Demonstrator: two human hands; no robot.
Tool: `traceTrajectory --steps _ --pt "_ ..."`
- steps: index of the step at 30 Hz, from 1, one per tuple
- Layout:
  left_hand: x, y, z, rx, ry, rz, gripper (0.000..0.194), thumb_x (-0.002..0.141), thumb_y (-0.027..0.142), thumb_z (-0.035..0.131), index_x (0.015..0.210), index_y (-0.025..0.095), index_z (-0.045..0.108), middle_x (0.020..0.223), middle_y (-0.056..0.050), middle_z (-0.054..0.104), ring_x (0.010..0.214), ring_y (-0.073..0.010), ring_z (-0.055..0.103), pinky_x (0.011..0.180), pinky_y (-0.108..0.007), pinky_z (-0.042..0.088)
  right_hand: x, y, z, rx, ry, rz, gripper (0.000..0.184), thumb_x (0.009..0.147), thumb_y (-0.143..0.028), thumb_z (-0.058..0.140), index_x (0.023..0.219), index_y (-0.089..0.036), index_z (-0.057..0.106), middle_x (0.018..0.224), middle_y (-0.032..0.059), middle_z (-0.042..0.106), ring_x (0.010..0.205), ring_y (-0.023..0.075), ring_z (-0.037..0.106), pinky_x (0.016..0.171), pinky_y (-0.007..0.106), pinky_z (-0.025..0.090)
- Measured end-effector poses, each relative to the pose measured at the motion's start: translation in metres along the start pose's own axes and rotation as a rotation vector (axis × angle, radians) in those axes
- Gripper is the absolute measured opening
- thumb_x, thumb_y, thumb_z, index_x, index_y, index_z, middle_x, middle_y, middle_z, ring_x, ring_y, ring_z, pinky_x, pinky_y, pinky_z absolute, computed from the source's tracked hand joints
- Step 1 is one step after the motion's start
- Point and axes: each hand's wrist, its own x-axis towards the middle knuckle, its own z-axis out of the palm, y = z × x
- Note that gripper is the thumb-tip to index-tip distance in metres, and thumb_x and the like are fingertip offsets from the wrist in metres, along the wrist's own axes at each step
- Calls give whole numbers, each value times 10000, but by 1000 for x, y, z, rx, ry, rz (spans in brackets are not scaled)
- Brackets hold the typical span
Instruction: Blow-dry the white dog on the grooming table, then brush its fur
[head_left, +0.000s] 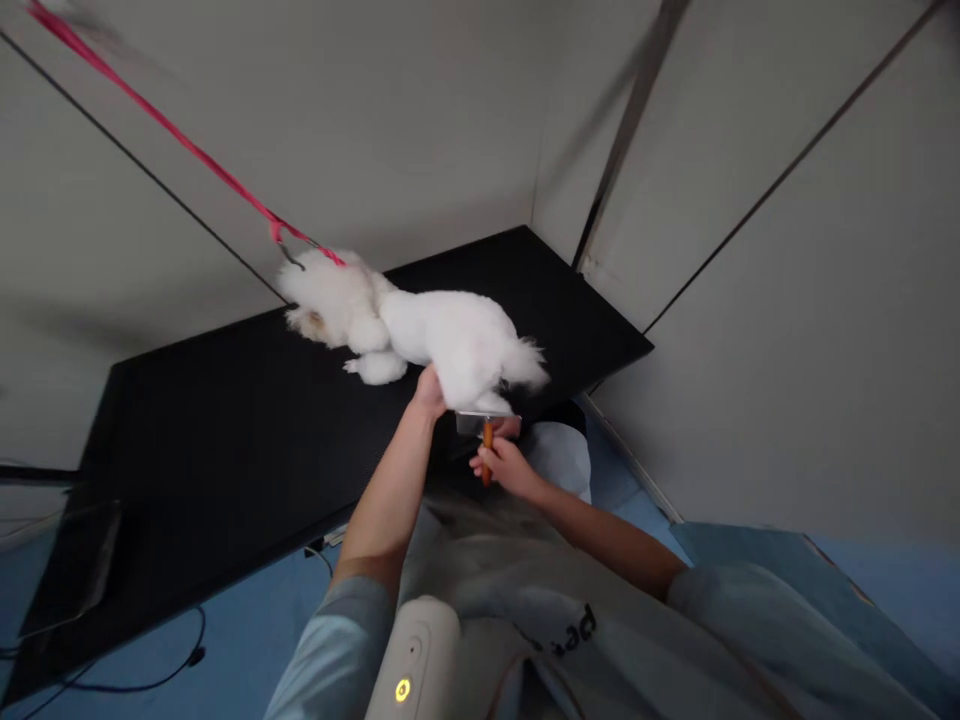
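Note:
A white fluffy dog (pixel 469 325) stands near the table's front edge, its head to the left and its tufted tail to the right. My left hand (pixel 430 392) is against the underside of the dog, just ahead of the hind leg, with most fingers hidden behind fur. Wrapped round the orange handle of a slicker brush (pixel 487 440) is my right hand (pixel 504 464). The brush's wide metal head lies at the dog's lower hind leg, touching or very near the fur.
The dog is on a black grooming table (pixel 247 430). A pink leash (pixel 187 145) with a metal hook runs from the upper left to the dog's neck. Grey walls (pixel 810 330) stand behind and to the right. Dark cables (pixel 150 688) lie on the blue floor at lower left.

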Motion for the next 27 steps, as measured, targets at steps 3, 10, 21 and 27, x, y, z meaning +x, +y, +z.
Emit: traceTrajectory --steps 3,10,21,27 --pt "-1 1 -6 6 5 -11 175 821 218 625 890 97 731 852 -87 777 1034 -257 708 1047 -367 480 -2 -8 1 -41 -83 21 223 943 -331 584 803 -183 494 744 45 733 523 115 652 466 194 474" --pt "-2 6 -9 45 -67 -14 139 782 208 662 828 99 736 815 -86 772 835 -223 727 873 -330 551 -2 -27 0 -16 -40 -54 197 917 -297 604 796 -184 498 708 13 719 529 92 645 474 166 460" --pt "10 13 -20 125 -193 -89 233 600 154 833 802 99 732 711 -68 745 660 -196 696 699 -300 566 -3 -41 29 -7 77 -93 242 884 -336 630 731 -189 513 668 16 707 522 109 632 476 198 467" --pt "29 10 -27 82 -299 -200 192 573 146 803 748 114 729 694 -50 744 663 -188 699 677 -268 572 -2 -54 48 75 58 -107 218 872 -373 644 848 -185 536 786 41 756 599 132 685 568 246 534"
